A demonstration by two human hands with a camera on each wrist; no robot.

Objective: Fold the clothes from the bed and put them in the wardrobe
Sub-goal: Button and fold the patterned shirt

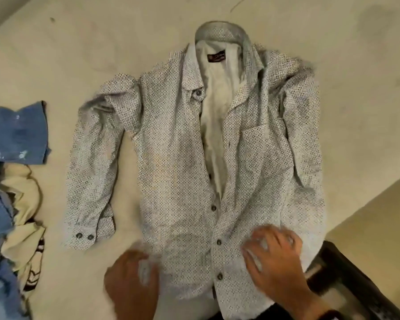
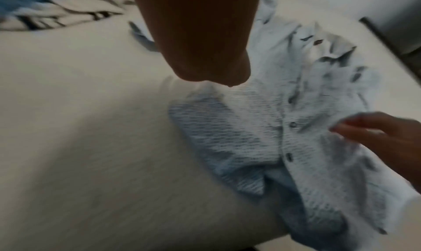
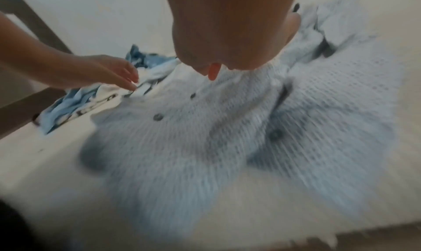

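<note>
A white long-sleeved shirt (image 1: 183, 158) with a small grey pattern lies face up and spread out on the cream bed (image 1: 79, 54), collar at the far end and lower buttons fastened. My right hand (image 1: 275, 257) rests flat on the shirt's lower right front with its fingers spread. My left hand (image 1: 132, 280) is blurred at the lower left hem. In the right wrist view the left hand (image 3: 114, 71) has loosely straight fingers, with the tips touching the shirt (image 3: 182, 155) at its edge. The left wrist view shows the shirt (image 2: 262, 128) and the right hand (image 2: 382, 134) with fingers extended.
A heap of other clothes (image 1: 14, 181), blue denim and a cream garment, lies at the bed's left side. The bed's dark frame (image 1: 346, 273) and the floor (image 1: 379, 215) show at the lower right. Bare sheet surrounds the shirt.
</note>
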